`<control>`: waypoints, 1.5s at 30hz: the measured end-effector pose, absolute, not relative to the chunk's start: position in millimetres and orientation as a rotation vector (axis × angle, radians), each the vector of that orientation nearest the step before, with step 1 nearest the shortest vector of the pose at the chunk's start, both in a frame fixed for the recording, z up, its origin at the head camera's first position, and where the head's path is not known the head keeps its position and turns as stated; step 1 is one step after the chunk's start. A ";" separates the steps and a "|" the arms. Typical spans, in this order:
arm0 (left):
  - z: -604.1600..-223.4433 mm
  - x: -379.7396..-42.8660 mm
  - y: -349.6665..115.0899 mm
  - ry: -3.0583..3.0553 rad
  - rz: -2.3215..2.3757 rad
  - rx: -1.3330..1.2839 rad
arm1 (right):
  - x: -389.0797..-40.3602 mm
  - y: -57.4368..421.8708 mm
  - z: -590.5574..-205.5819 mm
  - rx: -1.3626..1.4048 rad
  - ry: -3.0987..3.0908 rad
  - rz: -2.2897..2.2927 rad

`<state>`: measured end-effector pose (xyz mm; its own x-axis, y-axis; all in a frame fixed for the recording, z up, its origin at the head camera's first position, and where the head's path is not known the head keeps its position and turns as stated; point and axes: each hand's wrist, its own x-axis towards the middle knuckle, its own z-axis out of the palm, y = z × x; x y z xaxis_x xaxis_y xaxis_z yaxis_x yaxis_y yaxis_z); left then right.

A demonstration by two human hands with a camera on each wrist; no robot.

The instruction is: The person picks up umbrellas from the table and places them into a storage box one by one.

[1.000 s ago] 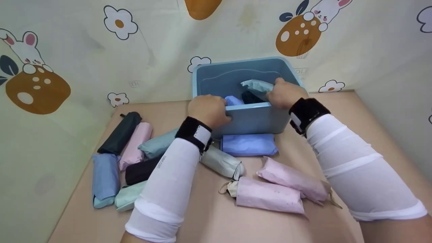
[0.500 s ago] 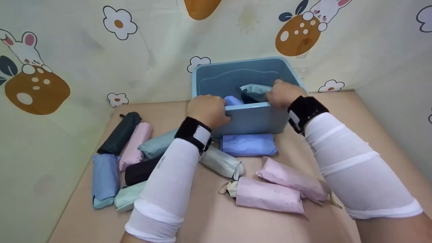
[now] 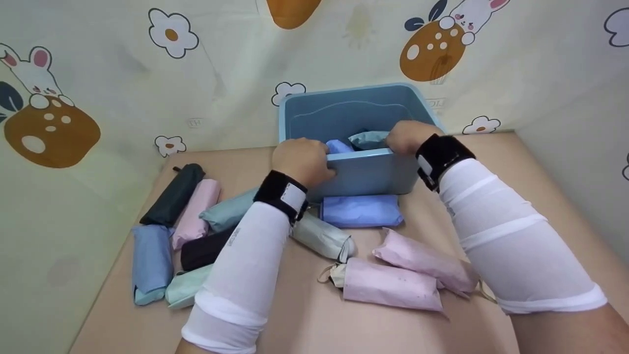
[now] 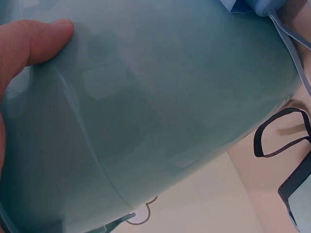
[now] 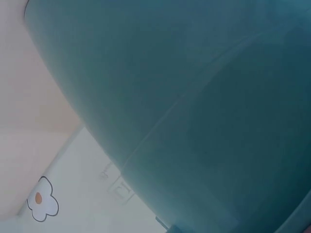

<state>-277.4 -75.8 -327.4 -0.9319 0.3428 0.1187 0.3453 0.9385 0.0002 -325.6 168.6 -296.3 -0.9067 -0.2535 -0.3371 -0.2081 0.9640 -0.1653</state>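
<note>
Teal pouch (image 3: 367, 140) gripped by right hand (image 3: 412, 137), bin (image 3: 366, 174) by left hand (image 3: 301, 160); blue pouch (image 3: 362, 211) lies before bin.

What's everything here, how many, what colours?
Table: 1, tan, underneath
Bin: 1, blue, back
Pink rolls: 3, pink, left, front
Blue rolls: 2, blue, left, by bin
Greenish rolls: 3, dark green, teal, mint, left
Black roll: 1, blackish, left
Grey roll: 1, grey, middle
Inside rolls: 2 showing, blue, teal, in bin
Bunny cloth: 1, cream, behind
Sleeves: 2, white, foreground
Wristbands: 2, black, past sleeves
Left hand: 1, bare, gripping bin
Right hand: 1, bare, holding inside teal roll
</note>
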 end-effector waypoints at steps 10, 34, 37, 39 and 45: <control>-326.9 -276.0 -75.3 -2.975 -0.020 -0.521 | -334.0 169.8 -299.5 -0.526 2.726 -0.019; -326.2 -276.9 -75.1 -2.992 -0.017 -0.504 | -323.0 169.5 -297.9 -0.242 2.743 -0.285; -326.1 -276.8 -75.3 -2.992 -0.012 -0.505 | -321.4 169.3 -297.3 -0.258 2.741 -0.285; -326.2 -276.8 -75.5 -2.992 -0.008 -0.510 | -320.9 169.0 -296.7 -0.253 2.731 -0.299; -325.6 -276.5 -75.1 -2.996 -0.018 -0.507 | -319.4 170.0 -295.0 -0.240 2.725 -0.326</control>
<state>-276.5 -75.1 -325.6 -0.9392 0.3274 0.1034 0.3286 0.9444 -0.0056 -319.4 170.0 -295.0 -0.9116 -0.2108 -0.3530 -0.1216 0.9584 -0.2582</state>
